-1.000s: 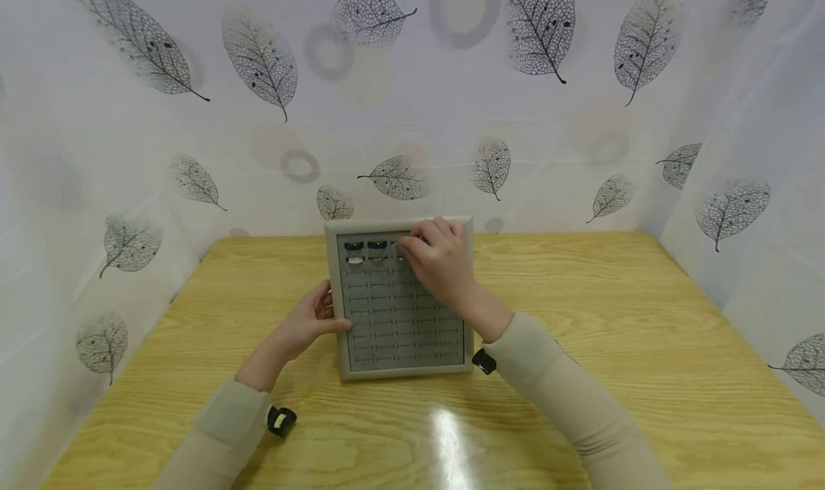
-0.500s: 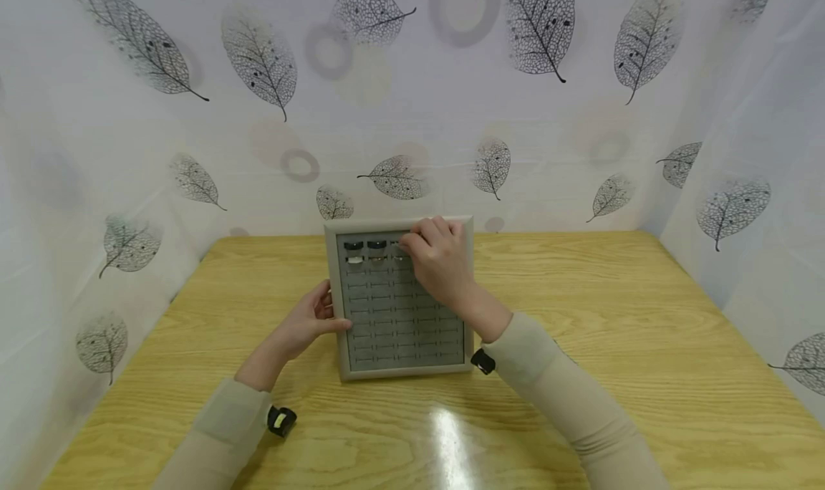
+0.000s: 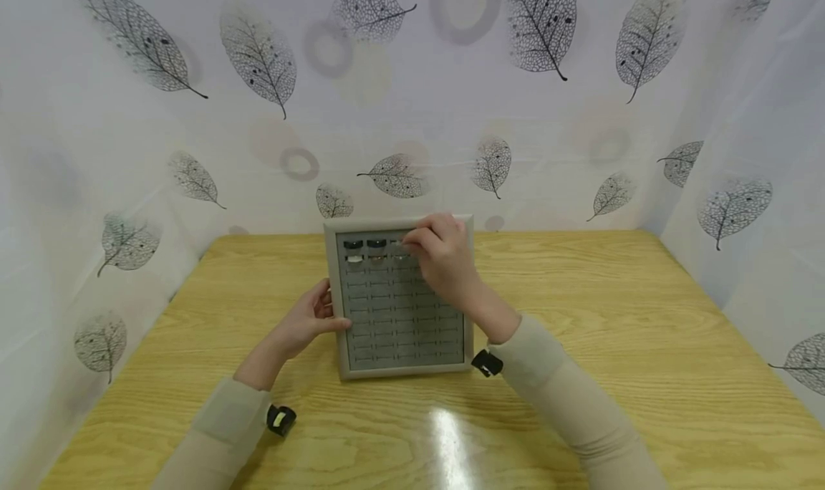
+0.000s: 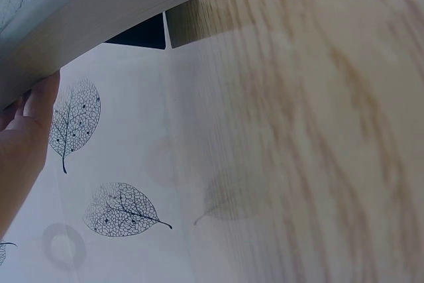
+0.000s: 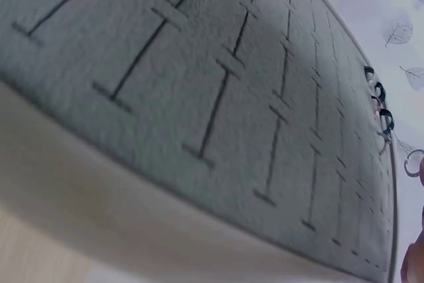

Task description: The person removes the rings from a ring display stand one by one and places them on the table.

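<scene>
A grey ring display board point(image 3: 404, 325) in a pale frame stands propped up on the table. My left hand point(image 3: 308, 323) grips its left edge, thumb on the front and the other fingers round the side. Near the top of the board, my right hand point(image 3: 449, 266) pinches a thin silvery ring point(image 5: 406, 164), which shows off the padded face in the right wrist view. Two black rings point(image 3: 377, 244) sit in the top row. Below them are a white-topped ring point(image 3: 354, 259) and other small rings, one close under my right fingertips.
The wooden table point(image 3: 580, 296) reaches back to a white leaf-print curtain point(image 3: 412, 117) right behind the board. Black wrist cameras are strapped at both sleeves. Rows of slots fill the lower board.
My right hand has drawn slightly back from the board's top row, with the ring now showing at its fingertips. The left hand and the board have stayed put.
</scene>
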`<state>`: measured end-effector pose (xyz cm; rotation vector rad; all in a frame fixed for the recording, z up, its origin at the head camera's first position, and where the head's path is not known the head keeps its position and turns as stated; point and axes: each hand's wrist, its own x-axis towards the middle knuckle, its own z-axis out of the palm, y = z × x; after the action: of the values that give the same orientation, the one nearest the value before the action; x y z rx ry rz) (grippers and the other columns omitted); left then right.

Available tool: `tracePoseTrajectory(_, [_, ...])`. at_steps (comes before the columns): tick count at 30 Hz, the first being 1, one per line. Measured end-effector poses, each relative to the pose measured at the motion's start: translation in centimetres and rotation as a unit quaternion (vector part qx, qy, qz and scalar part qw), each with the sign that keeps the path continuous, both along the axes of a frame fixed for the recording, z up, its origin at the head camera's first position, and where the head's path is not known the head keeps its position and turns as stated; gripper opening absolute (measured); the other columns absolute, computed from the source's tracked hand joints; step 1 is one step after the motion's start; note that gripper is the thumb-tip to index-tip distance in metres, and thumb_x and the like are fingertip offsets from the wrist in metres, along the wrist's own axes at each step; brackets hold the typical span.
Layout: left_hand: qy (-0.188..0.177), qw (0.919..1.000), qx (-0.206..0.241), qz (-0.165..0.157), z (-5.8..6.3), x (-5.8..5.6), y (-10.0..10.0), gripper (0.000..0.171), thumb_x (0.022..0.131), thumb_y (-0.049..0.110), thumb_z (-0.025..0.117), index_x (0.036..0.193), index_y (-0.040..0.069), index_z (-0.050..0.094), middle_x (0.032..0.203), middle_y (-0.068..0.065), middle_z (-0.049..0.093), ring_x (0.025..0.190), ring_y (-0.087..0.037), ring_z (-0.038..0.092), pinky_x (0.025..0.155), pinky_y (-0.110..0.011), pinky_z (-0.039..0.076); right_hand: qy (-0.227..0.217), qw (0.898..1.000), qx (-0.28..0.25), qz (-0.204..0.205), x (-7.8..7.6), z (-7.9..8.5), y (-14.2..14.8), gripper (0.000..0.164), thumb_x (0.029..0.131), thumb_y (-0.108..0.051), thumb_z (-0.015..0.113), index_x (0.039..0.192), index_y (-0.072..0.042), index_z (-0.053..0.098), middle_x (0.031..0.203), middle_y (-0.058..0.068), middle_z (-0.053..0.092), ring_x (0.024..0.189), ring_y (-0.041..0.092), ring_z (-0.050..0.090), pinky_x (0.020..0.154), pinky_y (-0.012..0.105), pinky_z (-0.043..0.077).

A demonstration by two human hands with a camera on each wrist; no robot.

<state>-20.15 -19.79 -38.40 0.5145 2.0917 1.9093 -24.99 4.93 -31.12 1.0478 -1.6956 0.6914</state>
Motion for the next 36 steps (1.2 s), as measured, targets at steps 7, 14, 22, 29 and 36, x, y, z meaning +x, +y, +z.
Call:
tracePoseTrajectory(7, [0.006, 1.0000, 0.002, -0.003, 0.0, 0.1, -0.1, 0.081, 0.079, 0.004, 0.065, 0.139, 0.000, 0.012, 0.127, -0.026, 0.036, 0.108, -0.026, 0.048, 0.082, -0.033, 0.045, -0.029, 0.999, 0.028, -0.006, 0.9, 0.4, 1.3, 0.016, 0.084, -0.015, 0.059, 0.074, -0.003, 0.060, 0.075, 0.006, 0.051, 0.069, 0.023, 0.047, 0.061, 0.043, 0.030])
tracePoseTrajectory(14, [0.008, 1.0000, 0.002, -0.001, -0.2, 0.1, -0.1, 0.080, 0.079, 0.002, 0.064, 0.139, -0.001, 0.012, 0.127, -0.026, 0.037, 0.106, -0.021, 0.049, 0.082, -0.032, 0.045, -0.038, 0.997, 0.063, -0.008, 1.7, 0.3, 3.3, 0.009, 0.079, -0.010, 0.066, 0.074, -0.004, 0.060, 0.075, 0.007, 0.050, 0.070, 0.024, 0.047, 0.060, 0.042, 0.032])
tracePoseTrajectory(22, [-0.005, 1.0000, -0.007, 0.002, -0.1, 0.1, 0.0, 0.083, 0.078, 0.006, 0.067, 0.139, 0.001, 0.012, 0.129, -0.025, 0.036, 0.111, -0.031, 0.044, 0.084, -0.035, 0.043, -0.050, 0.994, 0.094, -0.027, 2.2, -0.4, 6.6, 0.019, 0.063, 0.003, 0.074, 0.074, -0.004, 0.060, 0.074, 0.006, 0.050, 0.065, 0.025, 0.046, 0.056, 0.040, 0.032])
tracePoseTrajectory(29, [0.034, 0.9993, -0.001, -0.015, -0.3, -0.1, -0.2, 0.082, 0.078, 0.014, 0.068, 0.137, -0.002, 0.014, 0.122, -0.020, 0.043, 0.104, -0.022, 0.050, 0.081, -0.032, 0.045, -0.069, 0.989, 0.123, -0.053, 2.8, -1.6, 9.4, 0.016, 0.063, 0.002, 0.072, 0.072, -0.004, 0.060, 0.074, 0.006, 0.047, 0.068, 0.026, 0.045, 0.059, 0.042, 0.030])
tracePoseTrajectory(36, [-0.004, 1.0000, 0.001, 0.000, 0.2, 0.0, -0.1, 0.080, 0.078, 0.004, 0.066, 0.138, 0.000, 0.014, 0.125, -0.024, 0.039, 0.106, -0.026, 0.049, 0.083, -0.034, 0.044, -0.087, 0.982, 0.155, -0.058, 3.2, -3.1, 11.5, 0.011, 0.081, -0.012, 0.062, 0.072, -0.006, 0.059, 0.074, 0.004, 0.048, 0.069, 0.024, 0.045, 0.059, 0.042, 0.030])
